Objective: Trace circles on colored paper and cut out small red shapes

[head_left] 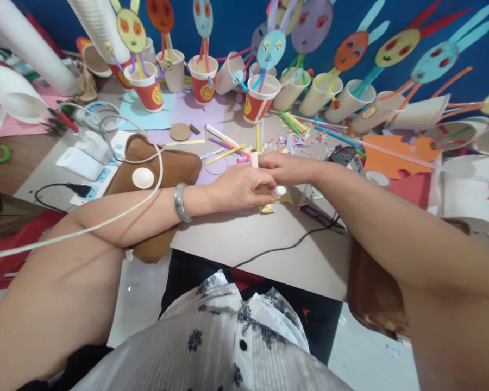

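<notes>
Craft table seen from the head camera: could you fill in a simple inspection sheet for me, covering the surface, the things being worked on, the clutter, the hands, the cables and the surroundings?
Surface: pale grey table, partly covered.
Job's things: round white piece at the left hand; upright white piece beside the right hand; whether joined, unclear.
Clutter: paper scraps, pens, orange paper.
Hands: close together; fingers partly hidden, grips unclear.
Cables: white cable crosses in front of the left forearm; black cord reaches the table's near edge.
Surroundings: paper cups with long-eared paper faces, before a blue wall.
</notes>
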Available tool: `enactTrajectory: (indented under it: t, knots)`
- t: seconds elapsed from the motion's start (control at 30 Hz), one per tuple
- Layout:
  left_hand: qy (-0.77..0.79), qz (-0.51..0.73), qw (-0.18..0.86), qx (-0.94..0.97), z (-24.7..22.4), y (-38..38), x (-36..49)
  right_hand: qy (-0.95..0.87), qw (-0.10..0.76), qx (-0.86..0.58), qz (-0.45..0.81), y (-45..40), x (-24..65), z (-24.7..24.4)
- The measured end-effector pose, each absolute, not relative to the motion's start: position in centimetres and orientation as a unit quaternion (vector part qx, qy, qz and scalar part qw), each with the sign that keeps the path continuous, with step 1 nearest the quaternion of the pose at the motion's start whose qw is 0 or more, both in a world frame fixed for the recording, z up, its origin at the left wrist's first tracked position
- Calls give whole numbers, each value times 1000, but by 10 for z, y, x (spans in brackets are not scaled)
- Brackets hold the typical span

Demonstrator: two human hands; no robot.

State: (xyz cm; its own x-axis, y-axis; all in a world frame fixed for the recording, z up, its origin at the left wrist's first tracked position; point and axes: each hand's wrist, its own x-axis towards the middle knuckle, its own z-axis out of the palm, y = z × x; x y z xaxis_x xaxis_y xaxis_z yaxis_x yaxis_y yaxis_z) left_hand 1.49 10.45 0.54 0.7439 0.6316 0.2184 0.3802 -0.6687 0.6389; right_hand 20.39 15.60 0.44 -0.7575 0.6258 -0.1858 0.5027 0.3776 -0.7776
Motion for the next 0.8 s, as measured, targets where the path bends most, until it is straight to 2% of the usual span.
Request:
enactTrajectory:
  t: [0.6,0.8]
  knots:
    - [271,225,288,890,6,105,16,-815,50,-379,434,153,209,10]
    - [279,226,285,889,5,105,16,-801,86,-396,442,148,212,14]
